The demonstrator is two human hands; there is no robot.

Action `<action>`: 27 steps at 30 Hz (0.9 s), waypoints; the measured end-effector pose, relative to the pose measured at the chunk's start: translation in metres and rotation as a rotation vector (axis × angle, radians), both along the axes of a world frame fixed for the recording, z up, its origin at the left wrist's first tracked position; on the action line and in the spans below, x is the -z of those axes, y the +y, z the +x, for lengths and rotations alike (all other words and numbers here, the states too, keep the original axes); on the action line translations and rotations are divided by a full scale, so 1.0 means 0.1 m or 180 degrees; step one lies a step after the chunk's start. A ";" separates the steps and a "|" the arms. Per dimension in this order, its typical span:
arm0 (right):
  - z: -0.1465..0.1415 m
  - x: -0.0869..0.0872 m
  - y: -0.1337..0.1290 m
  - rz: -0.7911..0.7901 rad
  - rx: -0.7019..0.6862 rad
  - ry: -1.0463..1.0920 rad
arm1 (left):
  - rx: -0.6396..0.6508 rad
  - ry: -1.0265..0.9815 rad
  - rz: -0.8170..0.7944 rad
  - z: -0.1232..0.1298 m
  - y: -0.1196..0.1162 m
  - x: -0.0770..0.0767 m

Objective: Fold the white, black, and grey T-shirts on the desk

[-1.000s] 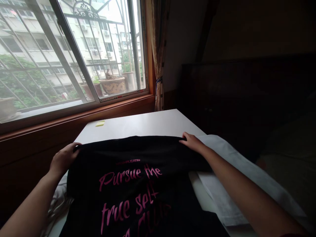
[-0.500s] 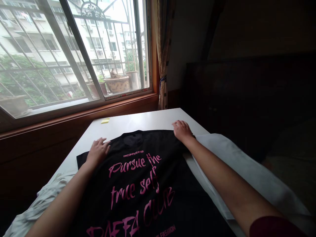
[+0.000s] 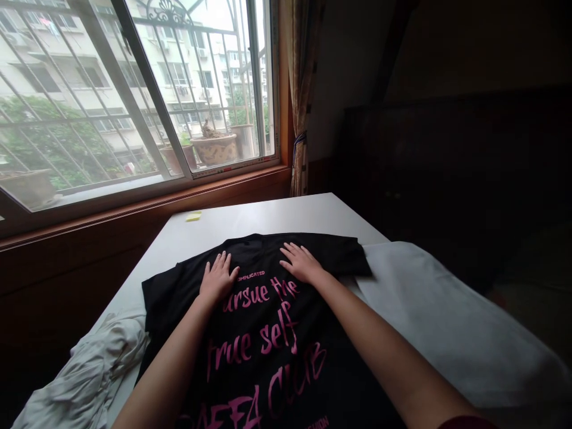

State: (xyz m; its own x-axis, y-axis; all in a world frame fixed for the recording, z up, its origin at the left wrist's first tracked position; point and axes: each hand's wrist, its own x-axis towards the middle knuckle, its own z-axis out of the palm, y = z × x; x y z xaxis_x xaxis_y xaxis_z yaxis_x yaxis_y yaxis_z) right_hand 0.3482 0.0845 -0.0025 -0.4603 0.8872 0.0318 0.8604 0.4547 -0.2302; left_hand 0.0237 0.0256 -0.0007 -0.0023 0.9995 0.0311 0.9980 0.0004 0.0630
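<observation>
A black T-shirt (image 3: 263, 310) with pink lettering lies spread flat, its neckline toward the far end of the table. My left hand (image 3: 218, 277) rests palm down on the chest, left of the collar, with fingers spread and covering the start of the print. On the other side of the collar, my right hand (image 3: 301, 262) also lies flat on the fabric, fingers apart. Neither hand grips the cloth. Both sleeves are laid outward; the shirt's lower end runs out of view at the bottom.
Beneath the shirt is a white table (image 3: 268, 214). A yellow sticky note (image 3: 193, 216) sits near its far left corner. Crumpled pale cloth (image 3: 96, 363) lies at the left edge, and a whitish sheet (image 3: 429, 316) hangs at the right. Beyond stand a window (image 3: 179, 89) and a tied curtain (image 3: 300, 101).
Both hands have moved inward from the shoulder areas onto the chest beside the collar. The right sleeve, partly covered before, now shows fully spread.
</observation>
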 end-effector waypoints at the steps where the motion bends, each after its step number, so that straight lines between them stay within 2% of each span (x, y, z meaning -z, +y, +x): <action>1: 0.01 0.00 0.03 -0.0008 0.0012 0.0003 | -0.0015 -0.0011 -0.0007 -0.01 0.01 0.00; 8: 0.07 0.03 0.16 -0.0014 0.0094 -0.0042 | -0.0126 -0.0068 -0.0029 -0.04 0.11 0.03; 19: 0.61 0.04 0.41 -0.0079 0.0459 -0.0176 | -0.0367 -0.0147 -0.0052 -0.15 0.30 0.01; 27: 0.71 0.07 0.53 -0.0054 0.0455 -0.0219 | -0.0398 -0.0176 -0.0097 -0.18 0.38 -0.01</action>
State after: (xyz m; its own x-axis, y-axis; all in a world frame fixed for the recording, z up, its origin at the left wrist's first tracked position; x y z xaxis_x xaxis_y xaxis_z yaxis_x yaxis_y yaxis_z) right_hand 0.4195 0.1376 -0.0096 -0.3300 0.9439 -0.0110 0.9300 0.3231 -0.1750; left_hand 0.0062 0.0636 0.0005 -0.1279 0.9918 -0.0029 0.9850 0.1274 0.1159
